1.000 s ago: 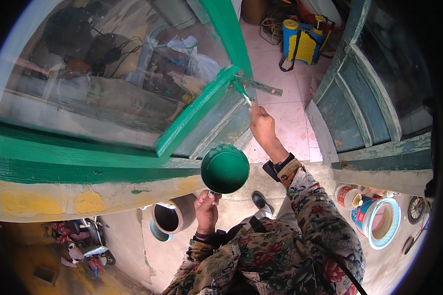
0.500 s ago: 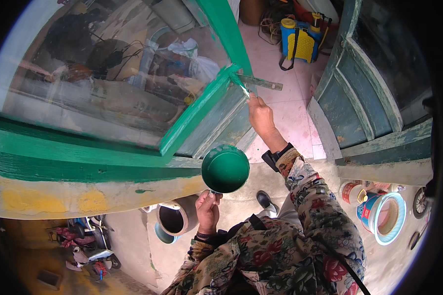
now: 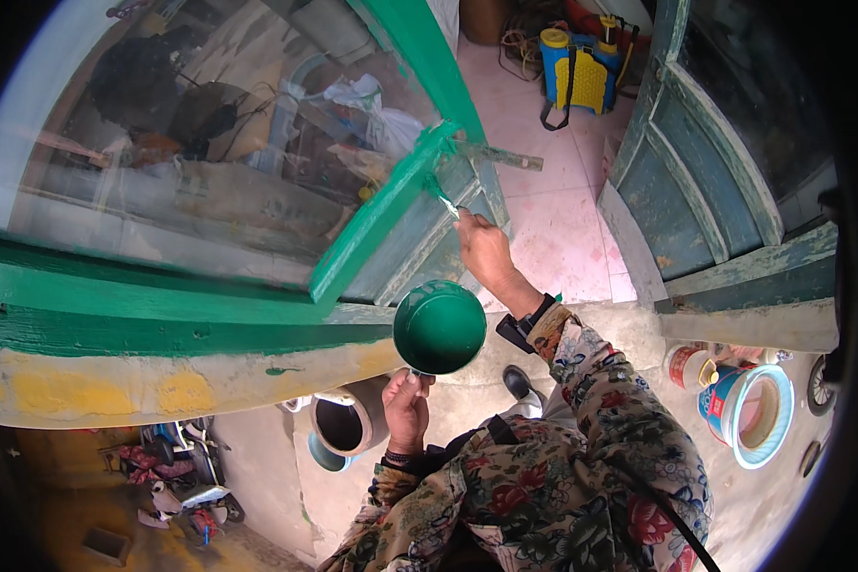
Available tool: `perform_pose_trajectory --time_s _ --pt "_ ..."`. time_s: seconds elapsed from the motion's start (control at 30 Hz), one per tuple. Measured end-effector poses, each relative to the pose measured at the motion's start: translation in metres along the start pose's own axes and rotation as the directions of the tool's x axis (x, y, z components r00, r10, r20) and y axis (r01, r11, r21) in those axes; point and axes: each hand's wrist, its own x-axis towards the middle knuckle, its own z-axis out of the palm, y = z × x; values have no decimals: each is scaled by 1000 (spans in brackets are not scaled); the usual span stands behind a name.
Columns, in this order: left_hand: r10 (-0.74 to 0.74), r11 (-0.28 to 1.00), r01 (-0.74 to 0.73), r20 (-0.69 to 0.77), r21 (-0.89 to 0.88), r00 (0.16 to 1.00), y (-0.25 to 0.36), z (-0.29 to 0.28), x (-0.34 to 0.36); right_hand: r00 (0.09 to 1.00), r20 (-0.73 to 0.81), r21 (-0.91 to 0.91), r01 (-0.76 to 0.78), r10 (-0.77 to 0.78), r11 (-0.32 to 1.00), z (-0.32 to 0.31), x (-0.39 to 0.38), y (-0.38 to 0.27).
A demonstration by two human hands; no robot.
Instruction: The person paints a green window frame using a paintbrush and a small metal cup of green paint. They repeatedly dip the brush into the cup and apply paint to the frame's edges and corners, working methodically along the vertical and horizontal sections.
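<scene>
My left hand (image 3: 407, 412) is closed on the handle of a round cup (image 3: 439, 327) that holds green paint. In my right hand (image 3: 486, 250), fingers wrapped round it, is a paintbrush (image 3: 445, 202) with green bristles. The bristles touch the lower edge of the fresh green rail on the glazed door (image 3: 377, 224), beside the worn blue-grey panel (image 3: 419, 250) below it. A flat metal latch bar (image 3: 500, 155) sticks out from the door edge, just above the brush.
To the right stands another door leaf (image 3: 682, 181) with worn paint. A blue and yellow backpack sprayer (image 3: 582, 71) stands on the pink tiles. A large pot (image 3: 345, 424) is near my left hand; buckets (image 3: 761, 419) stand at the right. A green-painted sill (image 3: 162, 310) runs along the left.
My right hand and the paintbrush have moved down and left, from the door's corner near the latch bar to the rail's lower edge. My left hand holds the cup almost still.
</scene>
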Motion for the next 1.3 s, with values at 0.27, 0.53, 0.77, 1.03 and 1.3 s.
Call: perform_pose_trajectory --time_s 0.27,0.53,0.77,1.03,1.3 --pt "6 1000 -6 -7 -8 1000 -2 -3 -2 994 -109 -4 -18 17 1000 -11 7 -10" --pt "10 999 -10 5 -34 1000 -1 -4 -4 987 -155 -48 28 -35 998 -14 10 -10" --pt "6 1000 -6 7 -11 1000 -1 -5 -1 995 87 -10 50 -49 999 -11 7 -5" --pt "12 1000 -12 3 -6 1000 1 -5 -2 985 117 16 129 -130 992 -10 7 -6" --pt "5 1000 -5 -3 19 1000 4 -4 1 999 -18 79 41 -40 996 -14 5 -6"
